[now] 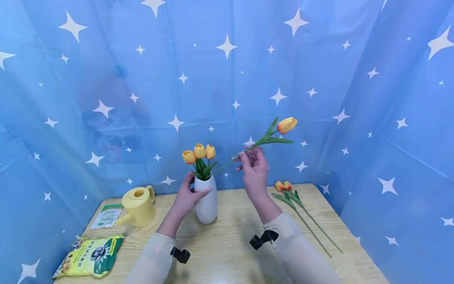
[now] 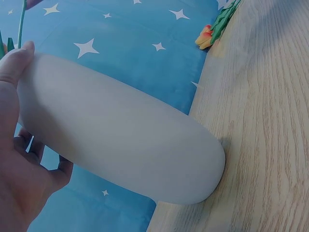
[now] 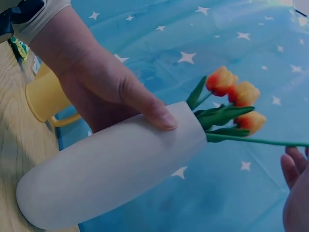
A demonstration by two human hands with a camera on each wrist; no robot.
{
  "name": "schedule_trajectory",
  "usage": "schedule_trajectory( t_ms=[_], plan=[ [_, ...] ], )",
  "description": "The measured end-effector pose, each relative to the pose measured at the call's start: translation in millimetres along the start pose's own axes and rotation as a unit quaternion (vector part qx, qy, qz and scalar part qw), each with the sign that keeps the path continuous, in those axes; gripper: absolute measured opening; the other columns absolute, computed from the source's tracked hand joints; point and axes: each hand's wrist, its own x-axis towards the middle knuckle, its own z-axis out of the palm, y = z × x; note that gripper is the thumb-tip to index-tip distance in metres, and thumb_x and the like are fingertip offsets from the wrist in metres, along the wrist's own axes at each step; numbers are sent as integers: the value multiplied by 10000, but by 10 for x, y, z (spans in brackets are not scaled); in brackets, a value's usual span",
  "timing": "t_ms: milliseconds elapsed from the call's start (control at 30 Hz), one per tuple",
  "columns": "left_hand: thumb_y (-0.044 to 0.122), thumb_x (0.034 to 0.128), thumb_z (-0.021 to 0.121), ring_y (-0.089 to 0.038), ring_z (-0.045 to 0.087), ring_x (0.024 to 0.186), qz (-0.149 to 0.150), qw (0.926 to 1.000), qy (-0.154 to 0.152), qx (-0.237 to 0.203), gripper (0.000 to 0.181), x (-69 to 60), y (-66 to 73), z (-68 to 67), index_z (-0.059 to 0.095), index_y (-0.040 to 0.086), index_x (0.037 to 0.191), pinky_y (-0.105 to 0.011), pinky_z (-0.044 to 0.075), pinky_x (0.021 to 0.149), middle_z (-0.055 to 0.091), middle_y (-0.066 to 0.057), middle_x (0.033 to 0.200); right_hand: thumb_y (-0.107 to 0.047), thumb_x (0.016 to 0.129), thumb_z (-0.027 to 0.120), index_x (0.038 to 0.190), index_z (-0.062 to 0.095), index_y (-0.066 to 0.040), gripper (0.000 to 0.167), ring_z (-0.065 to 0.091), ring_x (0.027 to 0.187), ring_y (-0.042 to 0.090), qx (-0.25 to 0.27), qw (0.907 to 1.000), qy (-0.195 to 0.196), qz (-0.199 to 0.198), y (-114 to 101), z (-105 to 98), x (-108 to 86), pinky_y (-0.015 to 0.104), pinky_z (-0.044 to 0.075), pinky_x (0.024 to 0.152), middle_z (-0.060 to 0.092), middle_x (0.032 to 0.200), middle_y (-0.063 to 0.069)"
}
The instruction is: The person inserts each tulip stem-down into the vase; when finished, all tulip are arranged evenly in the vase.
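Note:
My left hand (image 1: pixel 188 196) grips the upper part of a white vase (image 1: pixel 207 203), thumb across its front. Three yellow-orange tulips (image 1: pixel 199 151) with green leaves stand in the vase, seen also as tulips (image 3: pixel 236 94) in the right wrist view. To the right of the vase, my right hand (image 1: pixel 254 169) pinches the stem of another tulip (image 1: pixel 286 125) between thumb and fingers. That stem slants down to the left, and its lower end reaches the vase mouth in the right wrist view. How far it goes inside is hidden.
Two more tulips (image 1: pixel 283 186) lie on the wooden table (image 1: pixel 234 252) at the right. On the left are a yellow watering can (image 1: pixel 140 207), a small white-green packet (image 1: pixel 106 217) and a yellow-green bag (image 1: pixel 90 256). A blue starry curtain (image 1: pixel 213 98) hangs behind the table.

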Motion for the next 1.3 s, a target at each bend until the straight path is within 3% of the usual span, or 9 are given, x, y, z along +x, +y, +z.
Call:
schedule_trajectory(
  t_ms=[233, 667, 767, 867, 1033, 1167, 1300],
  plan=[
    [441, 955, 892, -373, 629, 1307, 0, 10000, 14, -24, 665, 4, -13, 7, 498, 249, 1456, -645, 547, 1055, 579, -110, 1476, -120, 1129, 658, 1303, 611, -51, 193, 764, 927, 252, -370, 9975, -596, -34, 78, 94, -8, 305, 610, 631, 710, 1091, 190],
    [436, 960, 889, -363, 620, 1316, 65, 10000, -9, -68, 679, 11, -26, 5, 490, 274, 1484, -638, 546, 1062, 581, -104, 1483, -103, 1135, 641, 1295, 624, -95, 161, 740, 924, 305, -543, 9940, -952, 49, 3, 188, 58, 317, 597, 628, 706, 1033, 209],
    [447, 955, 892, -361, 613, 1330, 48, 10000, -19, -68, 703, 13, -31, 4, 484, 274, 1500, -645, 538, 1074, 578, -99, 1497, -130, 1130, 661, 1286, 640, -123, 157, 743, 905, 291, -757, 9906, -1141, 35, 21, 217, 33, 321, 602, 648, 728, 1025, 161],
    [446, 954, 893, -359, 610, 1337, 33, 10000, -20, -76, 704, 16, -34, 3, 485, 274, 1501, -649, 535, 1077, 578, -97, 1500, -106, 1115, 681, 1209, 654, -76, 102, 760, 915, 295, -942, 9866, -1332, -72, 38, 249, 2, 306, 602, 680, 760, 1125, 146],
    [438, 964, 885, -353, 611, 1334, 82, 9999, -15, -77, 678, 16, -28, 1, 492, 271, 1491, -643, 543, 1065, 585, -100, 1488, -64, 1081, 725, 1090, 686, -45, 45, 776, 957, 226, -1481, 9729, -1726, -411, 80, 276, -17, 311, 577, 684, 758, 1172, 81],
    [436, 968, 880, -353, 615, 1322, 99, 9999, -1, -31, 659, 16, -30, 1, 498, 264, 1477, -634, 550, 1052, 588, -105, 1476, -108, 1080, 739, 1114, 757, -96, 40, 726, 914, 179, -1821, 9658, -1839, -142, 62, 294, -10, 323, 571, 686, 731, 1060, 22],
    [418, 970, 882, -358, 621, 1316, 107, 9999, 1, -35, 660, 18, -32, 3, 499, 245, 1478, -628, 552, 1050, 590, -119, 1473, -177, 1114, 700, 1112, 785, -106, 111, 698, 847, 257, -1717, 9694, -1741, 200, 53, 304, 5, 354, 595, 680, 733, 1016, 39]
  ],
)
